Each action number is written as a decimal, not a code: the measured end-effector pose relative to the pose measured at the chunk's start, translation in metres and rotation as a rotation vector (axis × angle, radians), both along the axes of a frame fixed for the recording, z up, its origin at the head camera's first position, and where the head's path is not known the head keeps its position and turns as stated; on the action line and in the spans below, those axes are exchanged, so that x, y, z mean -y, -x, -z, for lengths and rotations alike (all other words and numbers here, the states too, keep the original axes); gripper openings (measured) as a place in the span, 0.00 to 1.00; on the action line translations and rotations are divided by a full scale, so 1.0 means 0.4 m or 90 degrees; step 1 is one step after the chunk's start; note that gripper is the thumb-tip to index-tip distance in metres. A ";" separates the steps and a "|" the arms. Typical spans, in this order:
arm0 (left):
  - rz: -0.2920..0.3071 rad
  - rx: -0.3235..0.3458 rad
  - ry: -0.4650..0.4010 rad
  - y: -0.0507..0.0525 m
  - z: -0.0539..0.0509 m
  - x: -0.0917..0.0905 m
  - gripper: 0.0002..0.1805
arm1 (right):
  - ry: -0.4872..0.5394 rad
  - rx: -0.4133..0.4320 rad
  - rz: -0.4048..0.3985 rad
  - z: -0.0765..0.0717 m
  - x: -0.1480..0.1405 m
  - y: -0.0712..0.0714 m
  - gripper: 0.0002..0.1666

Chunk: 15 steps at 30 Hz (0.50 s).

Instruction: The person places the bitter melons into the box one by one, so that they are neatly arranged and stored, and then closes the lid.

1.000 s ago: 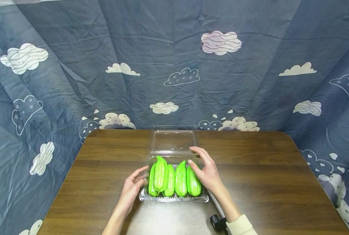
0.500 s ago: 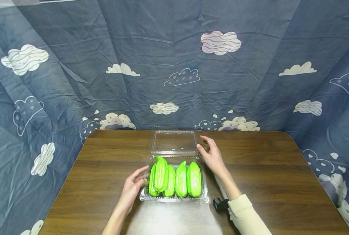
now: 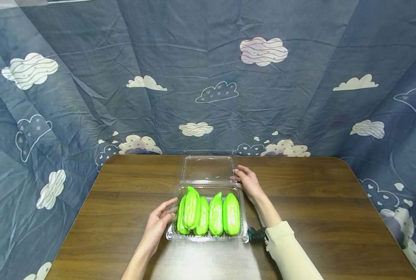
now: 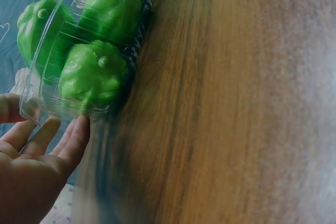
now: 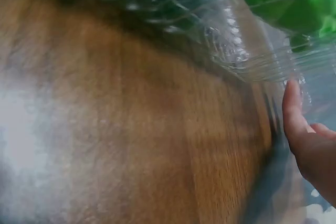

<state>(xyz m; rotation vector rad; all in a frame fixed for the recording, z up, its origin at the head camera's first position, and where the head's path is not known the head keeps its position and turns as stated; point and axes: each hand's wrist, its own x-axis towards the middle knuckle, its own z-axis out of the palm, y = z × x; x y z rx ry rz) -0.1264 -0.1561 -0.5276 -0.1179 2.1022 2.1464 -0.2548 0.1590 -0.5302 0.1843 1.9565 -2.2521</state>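
A clear plastic clamshell container (image 3: 208, 238) stands in the middle of the table, its lid (image 3: 208, 169) folded back flat behind it. Several bright green, long, ridged pieces that look like fruit (image 3: 215, 214) lie in it. One piece (image 3: 191, 210) rests on top at the left. My left hand (image 3: 158, 221) touches the container's left end; in the left wrist view its fingers (image 4: 79, 135) lie nearly straight against the clear wall. At the back right corner, by the lid's edge, is my right hand (image 3: 249, 181). One straight finger (image 5: 293, 98) touches the plastic in the right wrist view.
The container stands on a brown wood-grain table (image 3: 316, 206) with rounded back corners. A dark blue curtain (image 3: 281, 97) printed with clouds hangs behind and at both sides. Light glares on the table front (image 3: 208, 260).
My right hand has left the rightmost green piece, moved back and right past the tray, then come left to the lid's right edge. My left hand stays in place.
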 end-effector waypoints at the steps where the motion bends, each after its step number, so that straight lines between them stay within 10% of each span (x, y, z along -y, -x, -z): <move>1: -0.001 0.000 0.000 0.000 0.001 0.000 0.30 | 0.019 0.009 -0.002 0.001 0.000 0.002 0.32; 15: 0.003 -0.012 -0.007 -0.001 0.003 -0.002 0.29 | 0.077 0.013 -0.044 -0.002 -0.016 0.013 0.32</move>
